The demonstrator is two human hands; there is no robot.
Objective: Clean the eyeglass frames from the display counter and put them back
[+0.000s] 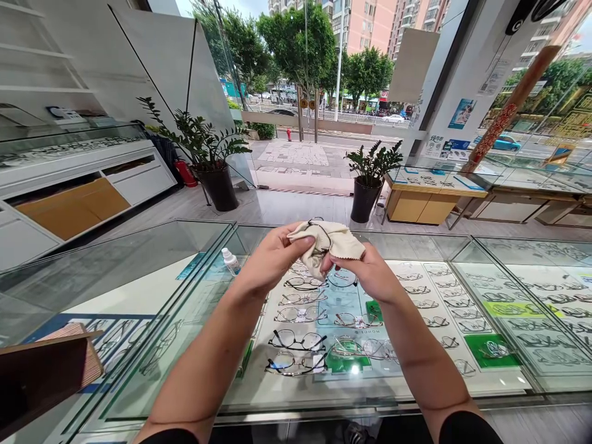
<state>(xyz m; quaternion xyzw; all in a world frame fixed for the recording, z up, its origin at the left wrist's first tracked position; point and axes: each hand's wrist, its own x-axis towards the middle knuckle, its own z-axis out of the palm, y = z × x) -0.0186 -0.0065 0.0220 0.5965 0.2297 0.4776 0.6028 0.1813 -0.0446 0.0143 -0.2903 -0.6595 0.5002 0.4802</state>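
Observation:
A cream cleaning cloth (345, 242) with a zigzag edge is bunched between my two hands, above the glass counter. Thin dark eyeglasses (325, 233) are partly wrapped in it; most of the frame is hidden. My left hand (276, 256) is closed, its thumb pressing the cloth around the glasses. Closed on the cloth's other side is my right hand (372, 271), thumb and fingers pinching the fabric near the lower edge. Whether the right fingers also touch the glasses is hard to see. Below, rows of eyeglasses (298, 340) lie inside the showcase.
A white spray bottle (230, 261) stands on the counter left of my hands. At the lower left is a dark brown box-like object (44, 376). Glass showcases (509, 246) continue rightward. Beyond the counter stand two potted plants (222, 185) and a glass door facing the street.

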